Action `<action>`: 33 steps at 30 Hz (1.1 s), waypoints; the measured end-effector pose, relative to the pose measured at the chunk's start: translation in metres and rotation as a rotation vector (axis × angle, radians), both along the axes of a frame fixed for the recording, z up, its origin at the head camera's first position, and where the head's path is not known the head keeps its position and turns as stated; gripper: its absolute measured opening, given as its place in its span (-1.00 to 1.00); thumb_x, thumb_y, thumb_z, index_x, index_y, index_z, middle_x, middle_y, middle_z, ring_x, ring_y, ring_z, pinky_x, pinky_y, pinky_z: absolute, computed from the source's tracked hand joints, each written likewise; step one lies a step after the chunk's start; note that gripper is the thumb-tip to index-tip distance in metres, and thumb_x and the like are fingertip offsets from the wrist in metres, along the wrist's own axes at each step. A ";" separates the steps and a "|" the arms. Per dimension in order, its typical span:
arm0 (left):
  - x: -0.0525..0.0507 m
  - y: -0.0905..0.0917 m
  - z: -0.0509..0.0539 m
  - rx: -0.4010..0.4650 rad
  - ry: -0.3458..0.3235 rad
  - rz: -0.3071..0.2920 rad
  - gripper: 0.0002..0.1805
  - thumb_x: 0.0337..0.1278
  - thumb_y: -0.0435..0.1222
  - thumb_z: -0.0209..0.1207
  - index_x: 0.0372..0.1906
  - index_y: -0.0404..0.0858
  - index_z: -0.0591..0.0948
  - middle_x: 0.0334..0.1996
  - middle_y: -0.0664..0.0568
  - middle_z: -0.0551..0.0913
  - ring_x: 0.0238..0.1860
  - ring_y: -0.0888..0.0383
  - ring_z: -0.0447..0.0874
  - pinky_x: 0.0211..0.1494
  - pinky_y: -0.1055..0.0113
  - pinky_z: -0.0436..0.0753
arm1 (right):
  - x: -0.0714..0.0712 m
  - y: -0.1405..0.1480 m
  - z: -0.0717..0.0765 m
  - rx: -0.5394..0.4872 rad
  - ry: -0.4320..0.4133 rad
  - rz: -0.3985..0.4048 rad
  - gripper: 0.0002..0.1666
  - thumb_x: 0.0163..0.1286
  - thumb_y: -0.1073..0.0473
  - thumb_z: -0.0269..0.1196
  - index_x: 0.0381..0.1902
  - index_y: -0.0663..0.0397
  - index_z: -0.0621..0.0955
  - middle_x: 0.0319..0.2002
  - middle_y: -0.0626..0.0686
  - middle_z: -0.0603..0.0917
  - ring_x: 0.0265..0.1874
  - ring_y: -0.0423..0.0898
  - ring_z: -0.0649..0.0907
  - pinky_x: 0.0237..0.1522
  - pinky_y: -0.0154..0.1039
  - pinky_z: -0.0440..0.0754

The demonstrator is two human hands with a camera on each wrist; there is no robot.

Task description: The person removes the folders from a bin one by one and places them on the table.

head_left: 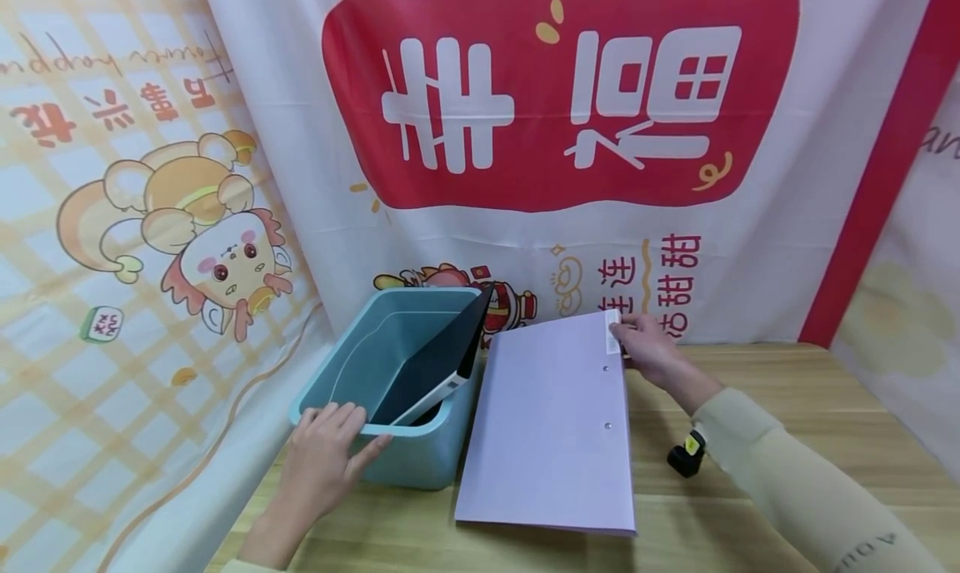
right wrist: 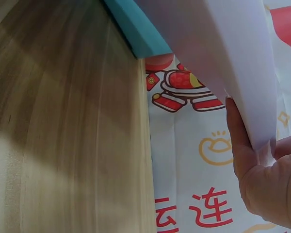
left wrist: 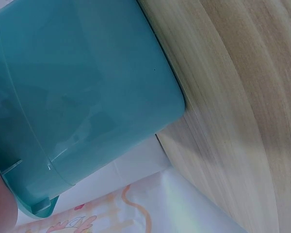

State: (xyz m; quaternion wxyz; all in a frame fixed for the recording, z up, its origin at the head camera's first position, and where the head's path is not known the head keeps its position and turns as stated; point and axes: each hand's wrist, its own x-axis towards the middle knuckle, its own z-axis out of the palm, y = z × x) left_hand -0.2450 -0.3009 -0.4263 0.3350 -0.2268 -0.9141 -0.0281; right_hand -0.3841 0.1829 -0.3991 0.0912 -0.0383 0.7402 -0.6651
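My left hand (head_left: 321,452) grips the near rim of a blue-green plastic bin (head_left: 408,465), fingers over the edge and thumb along the outside. Inside the bin a black folder (head_left: 438,361) with a white spine leans toward the right wall. Just right of the bin, a light purple binder (head_left: 551,431) stands tilted, with two metal rivets near its right edge. My right hand (head_left: 648,348) pinches that binder at its upper right corner, by the white label. In the right wrist view, the right hand (right wrist: 269,174) has fingers and thumb on opposite sides of the purple binder (right wrist: 242,73).
A small black device (head_left: 685,456) with a yellow label is by the right sleeve. The wooden tabletop (head_left: 780,456) lies beneath everything. A white printed cloth (head_left: 262,98) hangs behind and at the left.
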 end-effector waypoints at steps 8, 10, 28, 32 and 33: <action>0.000 0.000 0.000 -0.001 -0.006 0.006 -0.55 0.27 0.17 0.25 -0.44 0.00 0.34 -0.51 0.25 0.26 -0.44 0.21 0.24 -0.20 0.11 0.37 | -0.004 -0.002 -0.012 -0.017 0.013 -0.022 -0.45 0.68 0.19 -0.13 0.46 0.44 0.25 0.10 0.34 0.60 -0.22 -0.09 0.69 -0.16 -0.18 0.69; 0.000 0.000 0.000 0.000 -0.005 0.004 -0.55 0.28 0.17 0.24 -0.44 0.00 0.35 -0.51 0.25 0.26 -0.44 0.21 0.24 -0.21 0.11 0.37 | -0.006 -0.002 -0.014 -0.013 0.017 -0.032 -0.46 0.68 0.20 -0.12 0.44 0.46 0.26 0.08 0.34 0.61 -0.24 -0.10 0.69 -0.18 -0.18 0.69; -0.002 0.000 0.001 0.003 0.015 -0.004 -0.55 0.23 0.15 0.28 -0.44 -0.02 0.35 -0.51 0.23 0.28 -0.45 0.19 0.25 -0.22 0.12 0.35 | -0.025 -0.004 -0.030 0.017 -0.028 -0.054 -0.53 0.66 0.20 -0.11 0.37 0.39 0.35 0.03 0.27 0.60 -0.21 -0.04 0.65 -0.18 -0.16 0.66; -0.002 0.000 0.000 -0.001 0.010 -0.003 -0.54 0.23 0.15 0.28 -0.44 -0.02 0.35 -0.51 0.24 0.27 -0.45 0.20 0.24 -0.22 0.12 0.36 | -0.027 -0.004 -0.037 0.029 -0.044 -0.063 -0.52 0.66 0.20 -0.09 0.37 0.41 0.35 0.02 0.26 0.60 -0.19 -0.03 0.64 -0.16 -0.15 0.67; -0.002 0.000 0.000 -0.002 0.010 -0.004 -0.54 0.23 0.15 0.28 -0.44 -0.02 0.35 -0.51 0.24 0.27 -0.45 0.20 0.24 -0.22 0.12 0.36 | -0.027 -0.004 -0.038 0.030 -0.043 -0.061 -0.51 0.66 0.20 -0.09 0.37 0.42 0.35 0.02 0.27 0.60 -0.19 -0.03 0.64 -0.16 -0.14 0.67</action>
